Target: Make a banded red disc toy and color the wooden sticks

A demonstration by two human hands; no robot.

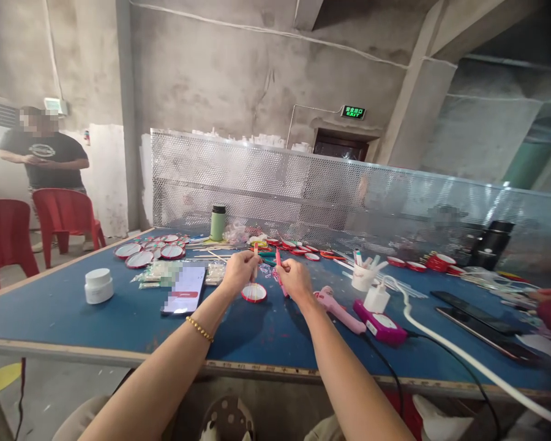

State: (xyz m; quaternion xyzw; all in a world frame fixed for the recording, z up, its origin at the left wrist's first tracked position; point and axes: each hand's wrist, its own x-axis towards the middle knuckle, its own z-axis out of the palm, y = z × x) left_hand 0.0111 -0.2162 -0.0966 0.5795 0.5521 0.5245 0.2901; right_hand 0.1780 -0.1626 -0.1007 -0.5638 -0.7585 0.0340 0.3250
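Observation:
My left hand [240, 272] is closed on a short, pale flat stick [256, 262] held upright, with a reddish tip. Across from it, my right hand [296, 282] grips a slim pink-red pen-like tool [278, 260]; its exact kind is unclear. The two held things are close together but apart. Just below, between the hands, lies a small round white disc with a red rim [254, 293]. Small clear and pink bits [267, 269] are scattered behind it. A pink glue gun [338, 310] rests to the right of my right hand.
On the left are a phone [185, 291], a white jar [98, 286] and red-rimmed discs [140, 259]. A green bottle [218, 223] stands behind. At right are a paper cup [362, 277], a magenta power strip [380, 322], cables and dark phones [482, 331]. A person [43, 153] stands beyond red chairs.

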